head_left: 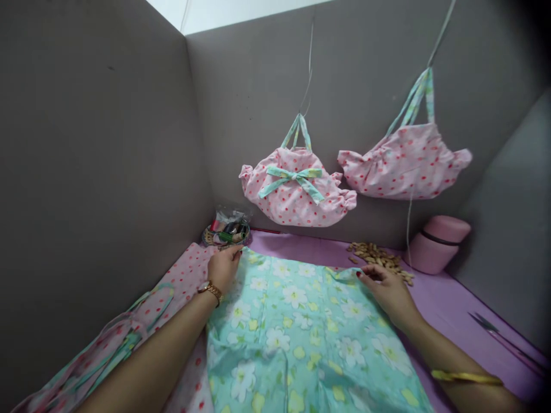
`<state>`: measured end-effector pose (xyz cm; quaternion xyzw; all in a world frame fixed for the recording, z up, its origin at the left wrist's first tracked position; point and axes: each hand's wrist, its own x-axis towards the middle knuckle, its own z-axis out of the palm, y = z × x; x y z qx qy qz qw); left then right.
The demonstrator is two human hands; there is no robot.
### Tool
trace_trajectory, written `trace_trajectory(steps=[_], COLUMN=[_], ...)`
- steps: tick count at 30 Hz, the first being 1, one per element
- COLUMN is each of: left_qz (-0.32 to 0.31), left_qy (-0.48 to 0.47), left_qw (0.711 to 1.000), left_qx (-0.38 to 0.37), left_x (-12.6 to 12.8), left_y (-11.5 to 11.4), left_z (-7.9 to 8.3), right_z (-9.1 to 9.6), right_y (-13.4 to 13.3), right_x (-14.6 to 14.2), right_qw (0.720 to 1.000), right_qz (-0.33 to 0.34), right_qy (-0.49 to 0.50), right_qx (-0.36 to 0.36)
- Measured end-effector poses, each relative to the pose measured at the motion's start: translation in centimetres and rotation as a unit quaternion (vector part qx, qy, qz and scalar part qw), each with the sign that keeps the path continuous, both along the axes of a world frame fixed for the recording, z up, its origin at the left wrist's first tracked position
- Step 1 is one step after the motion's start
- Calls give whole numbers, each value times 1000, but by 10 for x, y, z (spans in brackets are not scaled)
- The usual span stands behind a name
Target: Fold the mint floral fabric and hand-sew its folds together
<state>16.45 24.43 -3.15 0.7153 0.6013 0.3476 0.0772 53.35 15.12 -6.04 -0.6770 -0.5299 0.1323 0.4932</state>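
A mint-green floral cloth [297,321] with white and yellow flowers spreads out in front of me. My left hand [224,268] pinches its upper left corner between thumb and fingers. At the upper right corner, my right hand [387,289] grips the edge, which is slightly lifted and folded there. Under the cloth and to its left lies pink dotted fabric [185,275], with mint-trimmed straps [129,338] bunched on it.
Two pink dotted cloth bags hang from strings: one with a mint bow [297,198], another plain-fronted bag [404,163]. A basket of threads [226,234], peanuts in shells [379,258], a pink container [439,244] and scissors [495,330] rest on the purple surface [447,310]. Grey partitions [107,143] enclose it.
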Motion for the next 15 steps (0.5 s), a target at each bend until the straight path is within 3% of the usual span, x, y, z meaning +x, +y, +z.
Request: trace_trajectory(steps=[4, 8, 12, 15], left_qz=[-54, -137, -269, -302], left_qy=[-2, -4, 71, 103], left_qw=[997, 990, 960, 947], left_qx=[53, 42, -13, -35], left_x=[3, 4, 9, 15], left_y=[-28, -76, -118, -128], left_z=[14, 15, 6, 4], right_z=[20, 32, 25, 17], right_y=[-31, -76, -111, -117], right_x=[-20, -44, -72, -86], right_qw=[999, 992, 964, 945], right_qz=[32, 100, 181, 208], right_qy=[-37, -73, -195, -254], right_qx=[-7, 0, 5, -9])
